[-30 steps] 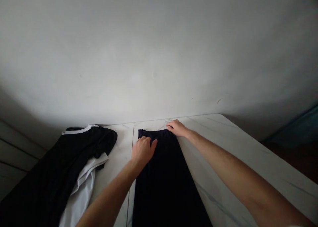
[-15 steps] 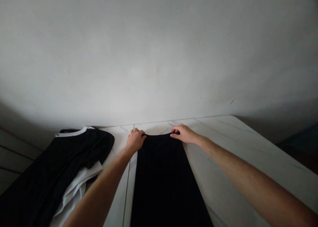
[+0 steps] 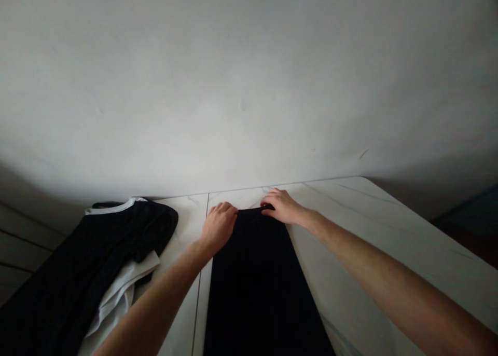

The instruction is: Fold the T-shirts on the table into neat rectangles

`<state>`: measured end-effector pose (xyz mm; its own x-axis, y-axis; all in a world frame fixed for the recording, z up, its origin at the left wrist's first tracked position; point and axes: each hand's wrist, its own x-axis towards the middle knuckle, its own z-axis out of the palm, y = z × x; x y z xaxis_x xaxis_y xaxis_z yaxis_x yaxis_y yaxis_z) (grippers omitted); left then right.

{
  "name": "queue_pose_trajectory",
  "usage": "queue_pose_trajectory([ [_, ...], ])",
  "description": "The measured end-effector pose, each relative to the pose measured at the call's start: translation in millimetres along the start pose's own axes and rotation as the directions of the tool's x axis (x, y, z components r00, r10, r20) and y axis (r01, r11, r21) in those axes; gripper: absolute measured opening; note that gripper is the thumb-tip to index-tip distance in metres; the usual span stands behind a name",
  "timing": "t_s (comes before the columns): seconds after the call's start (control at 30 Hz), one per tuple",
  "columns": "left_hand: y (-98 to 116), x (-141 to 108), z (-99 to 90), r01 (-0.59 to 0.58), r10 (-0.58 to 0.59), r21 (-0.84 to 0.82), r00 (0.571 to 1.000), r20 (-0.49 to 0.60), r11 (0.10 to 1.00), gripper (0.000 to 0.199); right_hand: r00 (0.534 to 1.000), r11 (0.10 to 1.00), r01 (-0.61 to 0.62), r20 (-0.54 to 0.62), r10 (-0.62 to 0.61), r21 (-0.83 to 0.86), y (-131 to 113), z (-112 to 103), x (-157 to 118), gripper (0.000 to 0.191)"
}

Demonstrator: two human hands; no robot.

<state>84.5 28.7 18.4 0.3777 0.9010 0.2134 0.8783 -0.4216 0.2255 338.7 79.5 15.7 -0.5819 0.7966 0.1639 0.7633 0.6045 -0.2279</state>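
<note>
A long black cloth (image 3: 264, 288) lies on the white marbled table (image 3: 389, 242), its narrow far edge toward the wall. My left hand (image 3: 221, 222) pinches that far edge near its left corner, the fingertips closed on the fabric. At the right part of the same edge, my right hand (image 3: 280, 205) grips the cloth between thumb and fingers. A short stretch of the edge shows between the two hands. The near end of the cloth runs out of the bottom of the view.
To the left lies a heap of black clothing (image 3: 97, 252) with a white-trimmed neckline, and a white cloth (image 3: 124, 288) partly under it. A pale wall (image 3: 241, 86) rises behind the table. A thin seam runs along the tabletop left of the long cloth.
My left hand has moved right along the far edge, closer to my right hand. My right hand has shifted slightly left.
</note>
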Motion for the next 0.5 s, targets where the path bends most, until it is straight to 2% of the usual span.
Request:
queue_pose_trajectory([
  [0.1, 9, -16, 8.6, -0.115, 0.115, -0.008, 0.99, 0.08, 0.993, 0.032, 0.992, 0.991, 0.117, 0.032, -0.119, 0.057, -27, 3, 3, 0.015],
  [0.2, 6, -27, 18.1, -0.117, 0.115, 0.007, 0.981, 0.157, 0.993, 0.044, 0.983, 0.982, 0.169, 0.051, -0.174, 0.087, -44, 14, 6, 0.016],
  [0.3, 0, -32, 25.9, -0.107, 0.1, 0.022, 0.97, 0.221, 0.994, 0.055, 0.975, 0.972, 0.205, 0.06, -0.213, 0.111, -47, 24, 8, 0.015],
  [0.4, -2, -34, 31.8, -0.11, 0.098, 0.042, 0.97, 0.221, 0.993, 0.059, 0.978, 0.963, 0.191, 0.042, -0.202, 0.189, -45, 28, 9, 0.008],
  [0.5, -2, -36, 34.8, -0.121, 0.11, 0.042, 0.972, 0.207, 0.992, 0.063, 0.992, 0.958, 0.122, -0.001, -0.126, 0.261, -46, 30, 8, 0.005],
])
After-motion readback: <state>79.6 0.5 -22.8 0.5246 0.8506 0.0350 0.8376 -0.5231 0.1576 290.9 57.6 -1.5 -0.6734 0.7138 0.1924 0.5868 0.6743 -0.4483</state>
